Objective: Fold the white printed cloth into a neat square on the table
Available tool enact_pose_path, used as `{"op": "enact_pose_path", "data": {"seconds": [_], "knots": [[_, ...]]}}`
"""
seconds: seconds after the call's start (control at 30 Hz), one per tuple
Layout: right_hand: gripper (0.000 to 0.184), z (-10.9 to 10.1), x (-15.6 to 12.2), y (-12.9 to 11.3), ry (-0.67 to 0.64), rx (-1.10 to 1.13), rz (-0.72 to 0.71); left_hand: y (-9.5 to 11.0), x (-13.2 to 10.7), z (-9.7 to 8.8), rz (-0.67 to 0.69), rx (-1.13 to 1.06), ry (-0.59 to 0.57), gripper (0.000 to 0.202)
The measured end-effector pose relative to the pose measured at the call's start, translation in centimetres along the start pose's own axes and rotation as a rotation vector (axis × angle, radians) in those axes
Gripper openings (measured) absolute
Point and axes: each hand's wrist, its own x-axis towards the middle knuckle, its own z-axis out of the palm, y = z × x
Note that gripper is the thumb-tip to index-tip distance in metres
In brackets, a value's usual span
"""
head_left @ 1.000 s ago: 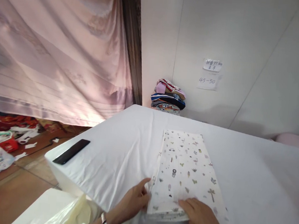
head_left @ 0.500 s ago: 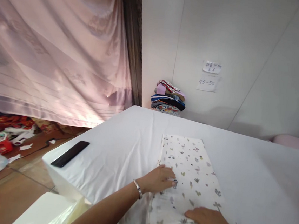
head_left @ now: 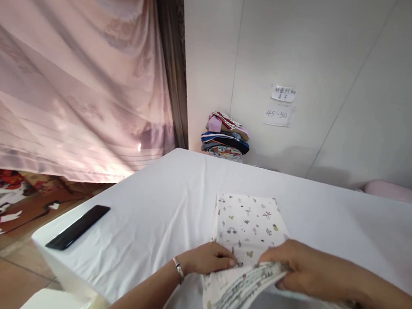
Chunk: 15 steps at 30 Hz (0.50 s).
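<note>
Two bare hands work the folded, plant-and-rainbow-printed cloth (head_left: 244, 226). Right hand (head_left: 300, 268): thumb and fingers grasp its near right corner, holding it raised so the stacked layers fan out. Left hand (head_left: 214, 259): rests at the left edge, apparently steadying the fold; whether it pinches fabric cannot be told. The far half lies flat on the white-covered table (head_left: 156, 217), whose surface extends leftward to a black phone-like slab (head_left: 78, 227) beside the left edge, and broadly rightward. Beyond the far edge stands a folded-textile pile (head_left: 225, 139) against the panelled wall (head_left: 293, 41).
</note>
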Motion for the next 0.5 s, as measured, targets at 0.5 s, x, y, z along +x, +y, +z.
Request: {"op": "enact_pose_path", "data": {"seconds": [0.5], "knots": [[0.032, -9.1, 6.4, 3.1, -0.163, 0.1, 0.141, -1.6, 1.7, -1.0, 0.259, 0.171, 0.044, 0.059]]}}
